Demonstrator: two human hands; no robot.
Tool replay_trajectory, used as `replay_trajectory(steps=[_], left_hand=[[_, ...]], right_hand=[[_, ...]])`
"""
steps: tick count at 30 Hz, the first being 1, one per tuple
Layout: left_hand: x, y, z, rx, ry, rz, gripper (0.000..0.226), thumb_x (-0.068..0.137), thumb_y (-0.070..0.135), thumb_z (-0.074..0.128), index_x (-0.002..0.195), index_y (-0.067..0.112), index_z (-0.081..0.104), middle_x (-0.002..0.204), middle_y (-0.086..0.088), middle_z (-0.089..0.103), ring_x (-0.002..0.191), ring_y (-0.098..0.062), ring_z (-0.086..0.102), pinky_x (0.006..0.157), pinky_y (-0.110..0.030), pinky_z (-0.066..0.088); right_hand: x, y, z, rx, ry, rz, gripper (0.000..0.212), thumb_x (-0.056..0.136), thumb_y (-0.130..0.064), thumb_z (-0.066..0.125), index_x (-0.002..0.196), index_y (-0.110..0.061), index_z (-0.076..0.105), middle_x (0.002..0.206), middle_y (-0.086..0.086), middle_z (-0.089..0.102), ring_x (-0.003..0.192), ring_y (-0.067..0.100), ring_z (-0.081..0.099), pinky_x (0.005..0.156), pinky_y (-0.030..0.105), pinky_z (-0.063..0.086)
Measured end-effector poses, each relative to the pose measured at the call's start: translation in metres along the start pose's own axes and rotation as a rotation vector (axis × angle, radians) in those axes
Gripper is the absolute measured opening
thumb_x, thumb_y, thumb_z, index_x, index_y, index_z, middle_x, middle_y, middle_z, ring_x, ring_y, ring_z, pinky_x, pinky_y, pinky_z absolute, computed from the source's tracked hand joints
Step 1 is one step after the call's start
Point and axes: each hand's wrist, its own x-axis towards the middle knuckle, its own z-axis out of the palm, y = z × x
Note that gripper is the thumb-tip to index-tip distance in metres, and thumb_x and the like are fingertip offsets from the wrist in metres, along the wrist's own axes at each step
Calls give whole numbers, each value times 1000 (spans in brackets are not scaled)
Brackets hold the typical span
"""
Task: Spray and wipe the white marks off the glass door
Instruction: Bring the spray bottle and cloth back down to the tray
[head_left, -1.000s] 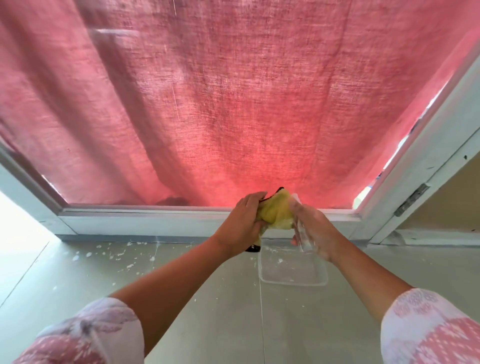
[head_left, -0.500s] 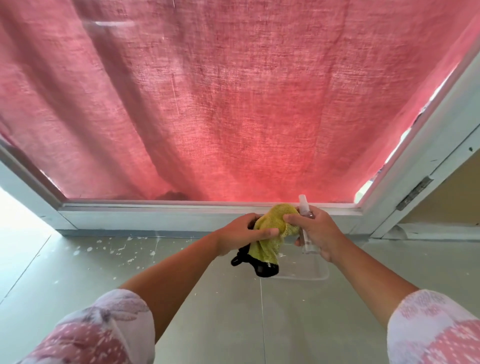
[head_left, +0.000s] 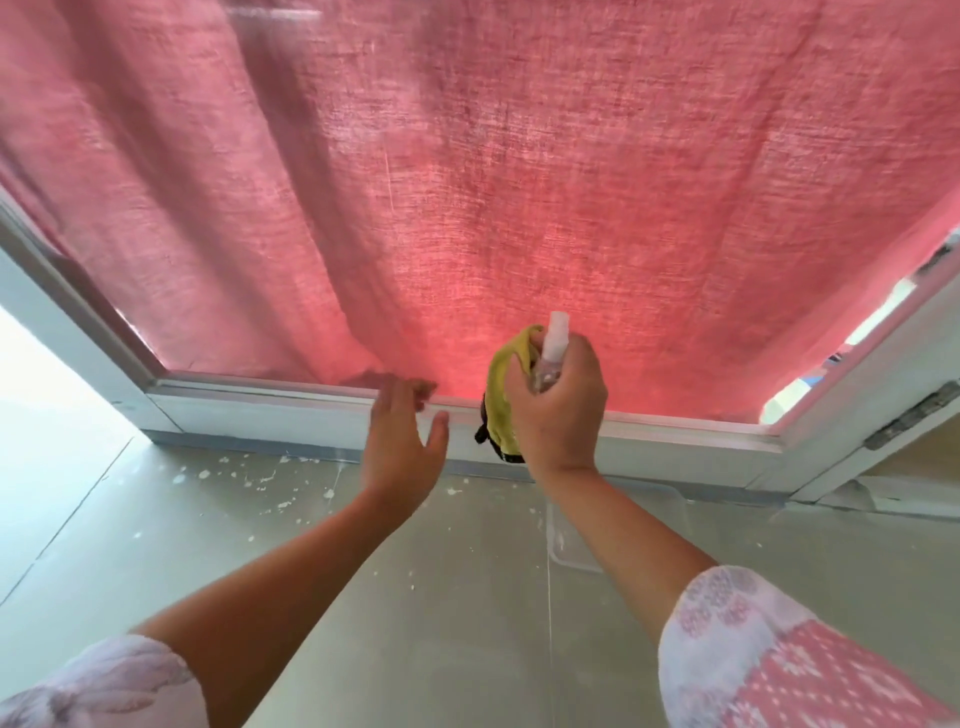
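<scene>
Right hand (head_left: 558, 410) grips one bottle (head_left: 553, 347), one cloth (head_left: 501, 402); left hand (head_left: 400, 447) spread.

Pink curtain (head_left: 467, 182), yellow cloth (head_left: 503, 400) (black trim), pink-and-white patterned sleeves (head_left: 769, 660)

No readable text, label, brand, number or sign anywhere in view. Spray bottle (head_left: 551, 358), centre: clear, blurred, no lettering legible. Sleeve (head_left: 779, 654), near right: printed pattern only, no words.
</scene>
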Motion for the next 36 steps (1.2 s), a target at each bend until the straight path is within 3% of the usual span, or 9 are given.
replay_trajectory(steps=[3,6,12,16,20,24,28,33,36], left_hand=[[5,-20,-15,154,176,158,49,75,-2,67,120,4,50,123,-15,43,116,-27,40,103,-41,37],[10,-33,-22,234,173,189,62,73,-2,67,129,8,43,138,-19,32,127,-31,31,107,-42,29],[8,-49,-19,260,78,194,63,74,0,65,131,13,41,143,-15,28,133,-31,29,111,-43,26],[8,-54,-10,225,104,113,59,74,-7,60,128,12,46,132,-12,39,122,-29,36,107,-42,33],[2,-51,-7,126,111,-113,47,79,-13,51,124,3,49,123,-14,48,115,-26,39,102,-35,29],[0,-54,-9,-12,-80,-320,25,93,1,49,117,6,56,111,-8,56,106,-26,53,93,-34,41],[-3,-40,-12,-286,-416,-476,24,103,30,38,115,14,51,117,-8,57,112,-22,53,95,-34,40],[-8,-12,-7,-497,-696,-586,61,96,55,34,135,9,43,135,-3,50,121,-15,49,100,-30,39],[-10,-6,4,-726,-864,-738,72,83,74,41,130,20,56,129,-4,60,115,-19,58,97,-32,47]], right_hand=[[-3,5,27,-107,-58,-210,27,76,-3,70,99,1,56,88,11,52,73,8,38,63,11,34],[-12,17,48,-193,-203,-405,35,71,0,71,104,1,59,98,13,57,86,21,54,72,23,47],[-28,36,71,-453,-389,-719,30,66,1,72,94,-2,64,91,10,62,78,24,60,68,29,52],[-27,39,72,-530,-529,-728,33,59,3,75,89,-4,63,85,7,61,71,22,59,56,27,49],[-22,27,66,-564,-773,-580,28,67,3,74,92,-4,63,91,7,61,79,24,57,53,25,41],[-9,20,55,-506,-972,-257,17,81,-12,62,98,-12,61,94,3,58,82,22,52,61,28,34],[-2,29,24,-72,-872,207,16,76,-12,71,90,-15,65,83,5,66,74,24,62,67,37,52],[9,30,-29,278,-792,594,18,81,-1,70,92,-10,60,77,4,58,59,9,57,53,24,53],[14,29,-49,414,-732,740,18,82,-2,69,93,-11,59,78,4,60,60,10,60,49,24,52]])
